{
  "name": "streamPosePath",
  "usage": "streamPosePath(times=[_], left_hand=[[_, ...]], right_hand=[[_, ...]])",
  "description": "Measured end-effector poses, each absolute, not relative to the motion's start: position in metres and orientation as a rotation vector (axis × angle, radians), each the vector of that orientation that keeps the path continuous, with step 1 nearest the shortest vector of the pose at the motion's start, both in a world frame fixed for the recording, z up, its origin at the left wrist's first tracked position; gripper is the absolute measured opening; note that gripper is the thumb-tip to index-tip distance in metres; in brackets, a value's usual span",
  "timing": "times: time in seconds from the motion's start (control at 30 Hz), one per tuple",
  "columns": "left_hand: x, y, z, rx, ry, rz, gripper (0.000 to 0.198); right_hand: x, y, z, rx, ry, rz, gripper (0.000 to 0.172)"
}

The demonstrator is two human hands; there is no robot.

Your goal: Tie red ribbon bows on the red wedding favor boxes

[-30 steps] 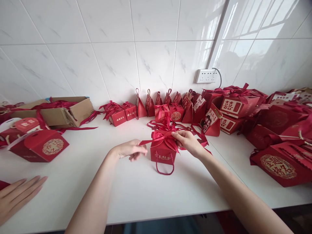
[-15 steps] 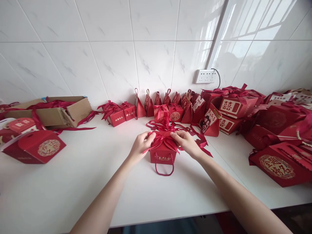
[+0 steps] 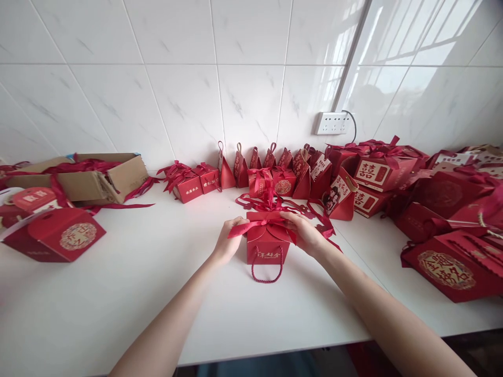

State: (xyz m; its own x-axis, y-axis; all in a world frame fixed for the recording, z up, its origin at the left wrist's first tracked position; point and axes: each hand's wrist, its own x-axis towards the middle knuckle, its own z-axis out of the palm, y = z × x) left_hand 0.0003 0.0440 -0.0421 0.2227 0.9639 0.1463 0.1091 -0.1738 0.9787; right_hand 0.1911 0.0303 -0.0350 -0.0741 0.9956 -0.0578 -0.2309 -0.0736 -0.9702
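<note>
A small red gift box (image 3: 268, 250) with gold lettering and a cord handle stands on the white table (image 3: 220, 309) in front of me. A red ribbon (image 3: 261, 224) lies across its closed top. My left hand (image 3: 230, 238) pinches the ribbon's left end beside the box. My right hand (image 3: 305, 232) grips the box's right upper edge, fingers curled over the ribbon there. More loose red ribbon (image 3: 271, 203) lies just behind the box.
A row of small red boxes and pouches (image 3: 271, 170) lines the tiled wall. Larger red boxes (image 3: 448, 220) pile up at the right. At the left sit a cardboard box (image 3: 84, 178) full of ribbon and a red round-lidded box (image 3: 58, 235). A power strip (image 3: 332, 122) hangs on the wall.
My left hand moved from the table to the box's left side and took the ribbon end. The bow on top has been pulled out flat. Another person's hand at the lower left has gone.
</note>
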Motion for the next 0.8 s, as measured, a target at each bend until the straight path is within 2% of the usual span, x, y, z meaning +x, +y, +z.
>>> streamPosePath(times=[0.17,0.27,0.3,0.4,0.53,0.57,0.67,0.7,0.8], left_hand=[[-0.004,0.042,-0.036,1.649,1.065,1.061,0.034],[-0.004,0.037,-0.027,1.793,1.195,1.185,0.016],[-0.003,0.035,-0.025,1.846,1.193,1.226,0.011],[-0.002,0.031,-0.02,2.019,1.028,1.177,0.02],[-0.002,0.029,-0.019,2.065,0.889,1.087,0.017],[-0.002,0.028,-0.019,2.063,0.881,1.09,0.017],[-0.004,0.028,-0.017,2.076,0.909,1.107,0.019],[-0.004,0.027,-0.016,2.085,0.94,1.115,0.018],[-0.005,0.025,-0.011,2.117,1.091,1.143,0.019]], right_hand=[[0.195,0.031,-0.034,-1.304,-1.317,1.101,0.038],[0.2,0.024,-0.025,-1.372,-1.438,0.716,0.033],[0.201,0.02,-0.022,-1.34,-1.503,0.593,0.03],[0.197,0.005,-0.012,-1.121,-1.819,0.33,0.027],[0.18,-0.009,-0.013,-0.87,-2.182,0.075,0.041],[0.176,-0.011,-0.015,-0.846,-2.217,0.017,0.039],[0.168,-0.012,-0.024,-0.8,-2.22,-0.099,0.012],[0.166,-0.012,-0.026,-0.778,-2.201,-0.132,0.009],[0.163,-0.012,-0.029,-0.666,-2.152,-0.242,0.013]])
